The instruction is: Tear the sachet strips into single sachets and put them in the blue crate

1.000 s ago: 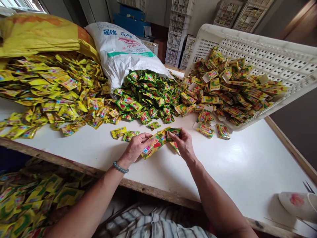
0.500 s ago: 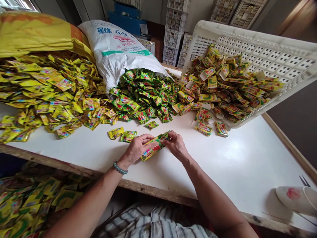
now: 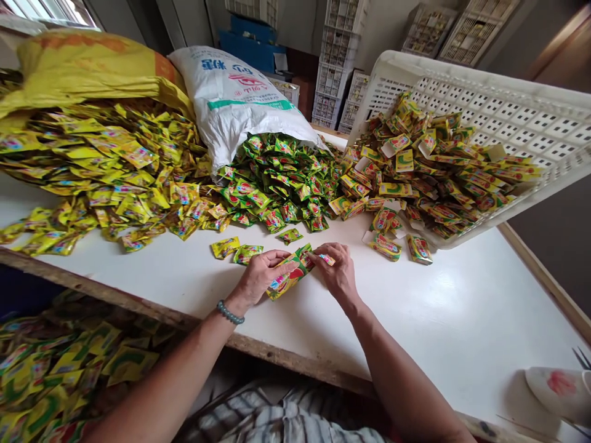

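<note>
My left hand point(image 3: 259, 277), with a beaded bracelet at the wrist, grips a green and yellow printed packet point(image 3: 287, 280), thumb on top. At the packet's upper right end is my right hand point(image 3: 337, 266), its fingers pinched on a small colourful piece point(image 3: 327, 259). Just beyond my left hand lie a yellow sachet point(image 3: 225, 247) and a green sachet point(image 3: 248, 253). Farther back, green sachets point(image 3: 281, 178) spill from a white sack point(image 3: 244, 92), and yellow sachets point(image 3: 115, 166) from a yellow sack point(image 3: 96, 64).
A tipped white crate point(image 3: 503, 101) at the right spills small boxes point(image 3: 452, 178) onto the white table point(image 3: 429, 326). A cup with a red flower point(image 3: 556, 389) stands at the near right. More yellow packets point(image 3: 69, 363) lie below the table edge at the left.
My right hand has drawn slightly away from the packet's end, and a small colourful piece now shows in its fingers. The view has shifted a little, so the scene sits farther right.
</note>
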The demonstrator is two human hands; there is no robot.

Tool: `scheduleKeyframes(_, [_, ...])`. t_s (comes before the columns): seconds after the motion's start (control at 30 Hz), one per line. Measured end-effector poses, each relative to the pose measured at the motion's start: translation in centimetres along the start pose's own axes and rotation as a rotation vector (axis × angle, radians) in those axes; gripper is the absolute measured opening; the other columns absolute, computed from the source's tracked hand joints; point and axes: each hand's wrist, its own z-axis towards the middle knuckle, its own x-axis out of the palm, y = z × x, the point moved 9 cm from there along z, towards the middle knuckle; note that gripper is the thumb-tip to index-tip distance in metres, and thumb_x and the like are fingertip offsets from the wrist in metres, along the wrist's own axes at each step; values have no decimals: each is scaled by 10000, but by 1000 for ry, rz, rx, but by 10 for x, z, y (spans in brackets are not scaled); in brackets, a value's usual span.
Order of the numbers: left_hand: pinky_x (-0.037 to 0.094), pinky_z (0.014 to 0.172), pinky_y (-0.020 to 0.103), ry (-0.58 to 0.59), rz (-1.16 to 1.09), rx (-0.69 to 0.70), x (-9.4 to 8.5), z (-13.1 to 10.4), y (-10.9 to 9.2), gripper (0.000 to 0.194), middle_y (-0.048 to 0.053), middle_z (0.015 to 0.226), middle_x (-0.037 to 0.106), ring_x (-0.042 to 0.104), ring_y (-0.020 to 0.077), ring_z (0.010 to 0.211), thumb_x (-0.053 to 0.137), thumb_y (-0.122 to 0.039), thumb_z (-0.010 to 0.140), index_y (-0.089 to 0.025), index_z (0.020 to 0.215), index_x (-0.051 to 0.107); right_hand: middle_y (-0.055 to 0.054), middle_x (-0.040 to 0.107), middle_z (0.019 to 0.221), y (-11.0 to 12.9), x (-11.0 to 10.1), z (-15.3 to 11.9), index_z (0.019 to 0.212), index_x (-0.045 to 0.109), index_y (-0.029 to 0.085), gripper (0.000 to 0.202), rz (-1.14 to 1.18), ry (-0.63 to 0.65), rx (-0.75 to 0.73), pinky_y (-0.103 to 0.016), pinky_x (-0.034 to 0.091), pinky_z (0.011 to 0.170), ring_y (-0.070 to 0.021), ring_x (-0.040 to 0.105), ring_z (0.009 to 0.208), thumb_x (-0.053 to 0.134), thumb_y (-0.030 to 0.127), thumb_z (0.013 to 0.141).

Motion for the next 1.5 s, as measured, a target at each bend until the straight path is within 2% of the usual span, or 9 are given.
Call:
scheduleKeyframes(0.4, [545,690,274,-6,-61,-14,3,-1,-5,430,43,823,769,700,171,710,892,-338,589,-149,937,726,-74,672,1059,-13,18,-5,707,751,233,318,90,114,113,-451,311,1052,-279,491,1144,658,513,826])
scheduleKeyframes(0.57, [537,734,269,0,-14,45,1,-1,-10,392,52,861,771,699,168,750,879,-354,609,-150,911,733,-51,619,1216,5,37,-15,717,766,276,414,50,301,85,-471,269,1102,-285,409,1244,518,537,922])
scheduleKeyframes(0.7, [528,776,271,-20,-18,84,-1,2,-12,392,51,874,762,697,171,794,867,-361,627,-146,921,722,-40,614,1191,10,40,-16,744,766,299,437,63,354,73,-490,261,1109,-279,402,1274,459,527,955])
scheduleKeyframes(0.83, [522,711,261,-75,-46,140,-4,2,-16,412,27,833,741,683,158,749,818,-395,688,-170,993,655,-53,624,1124,4,34,-12,972,747,290,295,136,236,65,-407,390,995,-249,506,1151,568,513,900])
scheduleKeyframes(1.0, [518,812,286,20,112,250,9,-7,-28,405,25,958,727,679,172,893,725,-383,798,-233,1137,560,-2,581,707,-8,52,-14,745,686,220,332,251,334,95,-309,447,744,-165,531,726,631,533,841])
scheduleKeyframes(1.07, [521,817,298,44,155,261,13,-7,-29,418,47,1004,717,674,187,922,702,-389,815,-230,1173,556,22,555,663,-13,52,-14,817,665,223,298,355,304,142,-287,437,670,-146,507,661,682,520,799])
scheduleKeyframes(1.17, [530,749,302,-36,116,265,5,-4,-28,451,47,987,707,678,200,881,691,-401,819,-232,1203,526,30,597,744,-17,45,-12,931,615,234,330,561,189,197,-269,444,657,-130,529,669,765,449,730])
scheduleKeyframes(1.3, [531,756,318,-130,83,306,-5,-3,-31,489,52,1040,700,679,219,916,696,-394,805,-244,1224,493,1,660,815,-17,52,-15,928,623,226,340,692,199,254,-292,480,734,-149,599,761,805,383,688])
scheduleKeyframes(1.5, [527,729,307,-32,174,306,2,-3,-27,435,25,984,678,667,198,846,675,-352,821,-257,1204,491,32,624,716,-12,54,-16,968,629,238,362,736,151,234,-295,481,694,-143,575,684,807,372,682])
